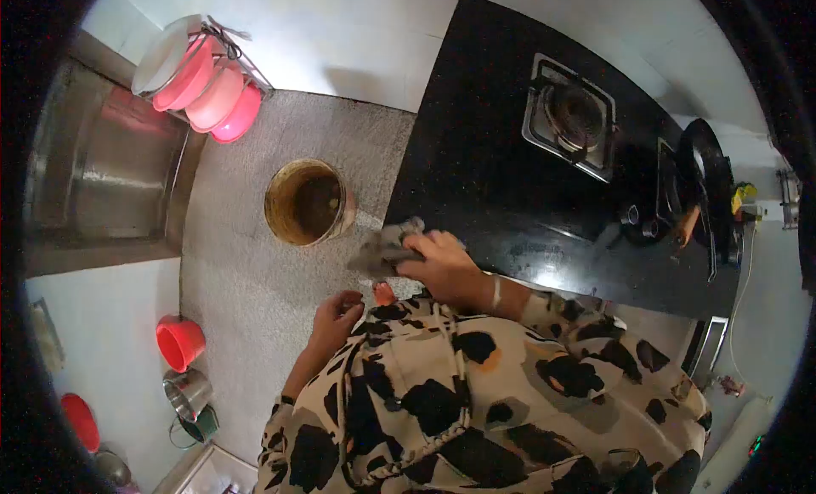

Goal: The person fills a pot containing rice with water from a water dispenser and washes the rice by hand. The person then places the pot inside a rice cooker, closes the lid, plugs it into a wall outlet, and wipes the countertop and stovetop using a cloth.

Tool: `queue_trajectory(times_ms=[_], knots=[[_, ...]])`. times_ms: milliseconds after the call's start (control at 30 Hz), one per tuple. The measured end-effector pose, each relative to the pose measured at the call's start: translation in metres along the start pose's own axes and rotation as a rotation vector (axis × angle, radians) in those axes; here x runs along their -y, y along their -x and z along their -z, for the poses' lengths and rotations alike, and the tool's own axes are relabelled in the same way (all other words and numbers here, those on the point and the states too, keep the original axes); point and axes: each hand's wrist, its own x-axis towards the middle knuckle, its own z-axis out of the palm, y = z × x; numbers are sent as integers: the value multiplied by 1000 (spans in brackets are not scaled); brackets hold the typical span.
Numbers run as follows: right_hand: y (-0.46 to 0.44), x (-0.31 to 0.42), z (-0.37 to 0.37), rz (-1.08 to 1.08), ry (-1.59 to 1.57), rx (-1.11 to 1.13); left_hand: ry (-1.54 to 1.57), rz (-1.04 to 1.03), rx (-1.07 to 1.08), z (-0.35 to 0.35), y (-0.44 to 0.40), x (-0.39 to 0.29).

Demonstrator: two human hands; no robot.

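No legible txt or nos.

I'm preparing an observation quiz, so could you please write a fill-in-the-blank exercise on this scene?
1. The cloth is held in the person's ____ hand.
2. The countertop around the burner is coloured ____.
3. The bucket stands on the ____.
4. The container beside the metal pot is coloured ____.

Missing words: right; black; floor; red.

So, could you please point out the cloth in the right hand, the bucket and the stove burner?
Cloth point(379, 251): head view, on its grey folds.
Bucket point(286, 207): head view, on its inner wall.
Stove burner point(580, 118): head view, on its round middle.
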Motion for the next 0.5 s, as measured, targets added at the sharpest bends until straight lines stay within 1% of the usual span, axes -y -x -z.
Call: queue_trajectory(times_ms=[67,100,133,167,200,233,267,300,333,367,433,467,500], knots=[[27,-3,12,-28,-159,51,-3,0,6,4,-5,-3],[41,-3,32,-153,-169,-45,3,13,4,4,-5,-2],[60,-14,35,-330,-169,-136,-47,-4,10,7,-11,12],[70,-19,56,-394,81,-206,-53,-4,19,6,-9,14],[81,-30,71,-440,120,-229,-34,-17,28,6,-8,15],[89,-31,79,-533,260,-236,-18,-31,35,6,-6,16],[94,-28,71,-545,338,-245,-28,-35,42,7,-4,18],[96,-24,63,-556,418,-253,-107,-23,67,8,-1,21],[89,-20,47,-569,384,-247,-183,-14,89,8,1,24],[73,-10,29,-585,347,-242,-192,-20,94,9,3,28],[35,10,6,-421,315,-233,-181,-168,162,10,2,41],[15,14,-5,-318,317,-248,48,-261,191,11,-5,73],[-3,12,-10,-214,317,-262,42,-268,191,11,0,69]])
